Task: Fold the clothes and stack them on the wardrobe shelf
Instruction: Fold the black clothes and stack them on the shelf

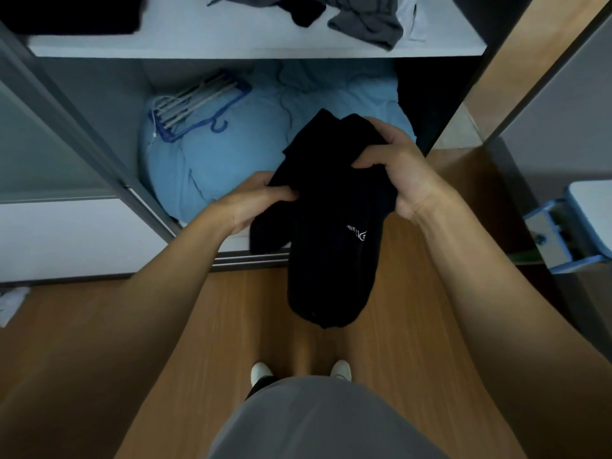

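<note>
**Task item.** The black garment (331, 266) was soft, matte cloth, gathered into a long, narrow bundle with rounded ends. It was held in the air in front of the open wardrobe, touching no surface.

**Grip state.** The left grip (261, 200) pinched a fold at the bundle's left edge, with the thumb pressed over curled fingers. The right grip (397, 167) was curled round the upper right part, fingers bent into the cloth.

**Orientation.** The long axis ran from the top end, just beyond the right grip and pointing at the wardrobe, to the lower end hanging below both grips toward the person's feet. Small white lettering sat below the right grip.

**Surroundings.**
- Above both grips lay the smooth white shelf (231, 49), with a straight front edge.
- A crumpled grey garment (367, 28) overhung that edge above the right grip.
- A dark stack (66, 11) sat far beyond the left grip. Bare shelf lay between the two.
- Behind the grips lay puffy, creased light blue bedding (215, 167), carrying blue hangers (198, 107).
- Below the grips was the wood-grain floor (231, 309).
</note>
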The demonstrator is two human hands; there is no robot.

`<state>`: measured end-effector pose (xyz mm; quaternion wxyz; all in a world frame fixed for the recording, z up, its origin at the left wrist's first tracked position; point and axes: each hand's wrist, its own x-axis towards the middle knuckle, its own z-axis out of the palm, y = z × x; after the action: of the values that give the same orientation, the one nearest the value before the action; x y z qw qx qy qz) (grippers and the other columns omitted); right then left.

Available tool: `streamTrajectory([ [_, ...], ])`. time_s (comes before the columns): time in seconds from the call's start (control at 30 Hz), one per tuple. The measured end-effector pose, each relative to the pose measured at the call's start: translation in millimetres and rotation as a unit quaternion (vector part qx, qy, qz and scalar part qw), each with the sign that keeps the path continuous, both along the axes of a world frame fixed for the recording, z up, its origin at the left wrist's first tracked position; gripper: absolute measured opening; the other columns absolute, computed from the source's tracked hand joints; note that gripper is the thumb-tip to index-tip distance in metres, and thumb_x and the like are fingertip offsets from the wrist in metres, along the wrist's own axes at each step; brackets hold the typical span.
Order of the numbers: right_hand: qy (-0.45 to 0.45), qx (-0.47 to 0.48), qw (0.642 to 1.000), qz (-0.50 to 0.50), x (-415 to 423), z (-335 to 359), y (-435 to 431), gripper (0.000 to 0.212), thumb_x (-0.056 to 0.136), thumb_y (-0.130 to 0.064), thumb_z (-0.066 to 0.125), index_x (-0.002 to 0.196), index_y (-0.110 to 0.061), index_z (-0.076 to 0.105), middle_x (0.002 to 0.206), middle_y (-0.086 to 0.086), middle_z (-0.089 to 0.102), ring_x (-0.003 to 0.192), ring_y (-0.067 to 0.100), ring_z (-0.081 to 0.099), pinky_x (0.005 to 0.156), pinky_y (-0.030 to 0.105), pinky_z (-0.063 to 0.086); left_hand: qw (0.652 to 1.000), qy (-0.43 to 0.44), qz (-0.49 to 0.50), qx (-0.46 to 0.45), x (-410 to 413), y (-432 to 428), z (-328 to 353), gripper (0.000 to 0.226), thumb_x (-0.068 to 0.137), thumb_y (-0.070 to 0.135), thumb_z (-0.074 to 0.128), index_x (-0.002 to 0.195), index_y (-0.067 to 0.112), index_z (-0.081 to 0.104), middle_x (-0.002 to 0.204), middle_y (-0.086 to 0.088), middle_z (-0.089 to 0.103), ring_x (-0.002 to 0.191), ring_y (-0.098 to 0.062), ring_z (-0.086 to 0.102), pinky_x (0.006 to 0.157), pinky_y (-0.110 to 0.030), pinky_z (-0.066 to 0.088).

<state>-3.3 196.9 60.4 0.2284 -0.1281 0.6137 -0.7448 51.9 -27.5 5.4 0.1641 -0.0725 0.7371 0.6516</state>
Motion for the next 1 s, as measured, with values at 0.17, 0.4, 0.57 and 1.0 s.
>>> streamTrajectory([
  [0.17,0.011,0.061,0.994,-0.087,-4,-3,2,0.038,0.070,0.013,0.061,0.095,-0.014,0.071,0.086,0.008,0.072,0.083,0.024,0.072,0.073,0.036,0.059,0.996,0.006,0.083,-0.025,0,-15,4,0.010,0.072,0.018,0.062,0.064,0.019,0.057,0.059,-0.001,0.056,0.058,-0.020,0.052,0.055,-0.027,0.037],
  [0.4,-0.021,0.068,0.984,-0.166,-6,-18,9,0.051,0.073,0.016,0.056,0.110,-0.014,0.070,0.096,0.011,0.074,0.087,0.023,0.074,0.071,0.030,0.059,0.998,0.059,0.023,-0.027,2,-23,17,0.015,0.091,0.014,0.068,0.076,0.013,0.068,0.051,0.003,0.053,0.045,-0.013,0.048,0.055,-0.017,0.048],
  [0.57,-0.036,0.139,0.986,-0.084,10,-30,10,0.049,0.069,0.022,0.049,0.077,-0.018,0.076,0.074,0.003,0.073,0.069,0.015,0.071,0.056,0.022,0.055,0.985,0.107,0.058,0.122,-4,-17,42,0.011,0.094,0.004,0.054,0.090,0.011,0.061,0.048,0.005,0.037,0.040,-0.013,0.038,0.085,-0.042,0.057],
  [1.0,-0.104,-0.046,0.988,-0.102,31,6,-10,0.025,0.090,0.002,0.057,0.114,0.002,0.063,0.085,0.012,0.075,0.083,0.025,0.074,0.070,0.034,0.059,0.941,0.045,0.329,-0.070,9,9,-27,0.017,0.090,0.019,0.071,0.089,0.017,0.054,0.091,-0.001,0.057,0.089,-0.016,0.054,0.076,-0.020,0.043],
])
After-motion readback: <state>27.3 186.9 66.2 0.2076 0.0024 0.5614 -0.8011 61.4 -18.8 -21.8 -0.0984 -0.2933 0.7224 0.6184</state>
